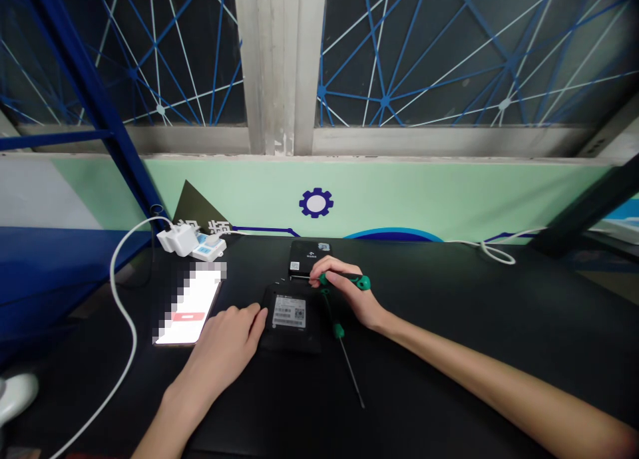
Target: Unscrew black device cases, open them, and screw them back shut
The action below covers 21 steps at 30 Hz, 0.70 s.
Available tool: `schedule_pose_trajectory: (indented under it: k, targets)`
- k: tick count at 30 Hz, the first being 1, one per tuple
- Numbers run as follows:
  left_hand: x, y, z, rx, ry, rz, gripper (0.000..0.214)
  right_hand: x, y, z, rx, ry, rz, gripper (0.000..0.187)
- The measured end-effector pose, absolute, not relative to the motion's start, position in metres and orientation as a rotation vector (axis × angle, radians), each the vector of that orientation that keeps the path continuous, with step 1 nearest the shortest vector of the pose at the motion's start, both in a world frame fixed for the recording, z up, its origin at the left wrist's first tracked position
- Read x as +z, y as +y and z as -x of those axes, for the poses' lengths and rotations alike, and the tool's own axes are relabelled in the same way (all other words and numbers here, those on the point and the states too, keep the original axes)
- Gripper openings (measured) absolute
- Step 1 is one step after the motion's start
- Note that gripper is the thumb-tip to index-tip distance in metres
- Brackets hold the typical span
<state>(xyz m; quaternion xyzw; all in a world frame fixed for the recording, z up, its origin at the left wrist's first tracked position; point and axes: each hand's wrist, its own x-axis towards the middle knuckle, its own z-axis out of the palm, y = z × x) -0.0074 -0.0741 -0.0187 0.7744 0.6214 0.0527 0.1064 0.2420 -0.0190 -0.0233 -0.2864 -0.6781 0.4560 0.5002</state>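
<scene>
A flat black device [312, 332] with a white printed label lies on the dark table. My left hand [227, 336] rests at its left edge, fingers curled and together, thumb touching the edge. Above the device, my right hand [349, 289] grips a screwdriver [362, 283] with a green and black handle. Its shaft points left, level, over the front edge of a black box [304, 249]. A second green-handled screwdriver [349, 362] lies slanted to the right of the device, shaft toward me. Tiny bits like screws [280, 281] sit between the device and the box.
At the left, a phone [192, 312] with a lit screen lies beside my left hand. Behind it are a white power strip [210, 247] and plug adapter [178, 239], with a white cable [117, 299] curving toward me. A blue metal post [100, 93] stands far left; another cable [494, 249] lies back right.
</scene>
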Motion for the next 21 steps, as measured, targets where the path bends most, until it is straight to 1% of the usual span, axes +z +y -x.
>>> schedule_pose_trajectory:
  k: [6,12,21]
  targets:
    - [-0.0174,-0.0745,0.0057,0.158,1.839,-2.275,0.048,-0.0233,-0.0213,-0.2384,1.01,-1.687,0.825,0.027]
    - [-0.018,-0.074,0.0065,0.145,1.846,-2.284,0.048,-0.0258,-0.0212,-0.2392,1.077,-1.716,0.784,0.029]
    - [-0.0195,-0.0743,0.0073,0.149,1.846,-2.282,0.048,-0.0218,-0.0236,-0.2387,1.08,-1.678,0.766,0.028]
